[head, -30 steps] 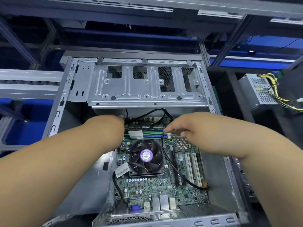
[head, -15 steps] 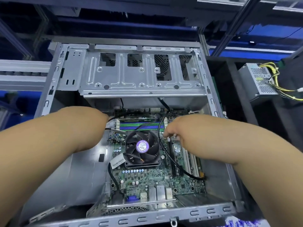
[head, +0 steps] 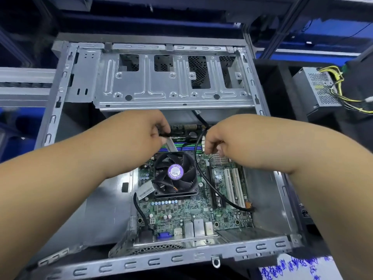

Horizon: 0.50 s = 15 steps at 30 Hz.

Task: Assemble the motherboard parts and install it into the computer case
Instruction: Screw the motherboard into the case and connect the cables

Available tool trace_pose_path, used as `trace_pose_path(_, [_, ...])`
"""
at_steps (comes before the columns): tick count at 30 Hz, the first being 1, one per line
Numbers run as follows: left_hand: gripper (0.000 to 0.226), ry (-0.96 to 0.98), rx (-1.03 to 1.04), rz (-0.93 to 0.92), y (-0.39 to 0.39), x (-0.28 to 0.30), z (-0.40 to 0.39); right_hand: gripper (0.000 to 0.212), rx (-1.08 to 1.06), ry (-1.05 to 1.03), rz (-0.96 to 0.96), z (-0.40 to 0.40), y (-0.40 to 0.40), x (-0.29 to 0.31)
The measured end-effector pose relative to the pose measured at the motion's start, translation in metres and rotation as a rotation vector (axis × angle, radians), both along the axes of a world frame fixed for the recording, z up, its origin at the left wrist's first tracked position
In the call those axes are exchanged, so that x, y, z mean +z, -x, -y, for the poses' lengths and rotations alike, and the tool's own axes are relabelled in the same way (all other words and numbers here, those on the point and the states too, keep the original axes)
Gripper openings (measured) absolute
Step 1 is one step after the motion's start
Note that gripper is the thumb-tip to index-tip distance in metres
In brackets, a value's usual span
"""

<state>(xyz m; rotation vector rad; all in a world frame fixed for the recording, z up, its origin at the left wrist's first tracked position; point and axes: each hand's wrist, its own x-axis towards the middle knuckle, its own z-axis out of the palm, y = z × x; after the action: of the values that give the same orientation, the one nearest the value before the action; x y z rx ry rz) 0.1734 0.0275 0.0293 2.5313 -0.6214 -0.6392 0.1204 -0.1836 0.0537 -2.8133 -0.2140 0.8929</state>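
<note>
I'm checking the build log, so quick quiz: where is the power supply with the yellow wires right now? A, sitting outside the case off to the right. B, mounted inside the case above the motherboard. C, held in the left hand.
A: the power supply sits outside the case, to its right, with neither hand on it.

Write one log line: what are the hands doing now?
left hand: pinches black cable end | right hand: fingers curled by black cable | motherboard: inside computer case

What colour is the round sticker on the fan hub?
Purple sticker, clearest in the head view.
</note>
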Motion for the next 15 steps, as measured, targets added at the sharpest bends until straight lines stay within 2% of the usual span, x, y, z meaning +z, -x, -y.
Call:
trace_pose_path(2, [0.013, -0.025, 0.063, 0.016, -0.005, 0.000, 0.002, 0.041, -0.055, -0.007, 0.017, 0.002, -0.003, 0.007])
trace_pose_path(8, [0.023, -0.433, -0.069, 0.124, -0.013, -0.017, -0.003, 0.047, -0.282, -0.152, -0.017, 0.015, -0.004, 0.041])
trace_pose_path(13, [0.024, -0.581, -0.191, 0.116, -0.013, -0.029, -0.008, 0.041, -0.433, -0.266, -0.049, 0.020, -0.007, 0.056])
trace_pose_path(15, [0.021, -0.627, -0.234, 0.080, -0.012, -0.031, -0.009, 0.042, -0.397, -0.241, -0.031, 0.020, -0.007, 0.056])
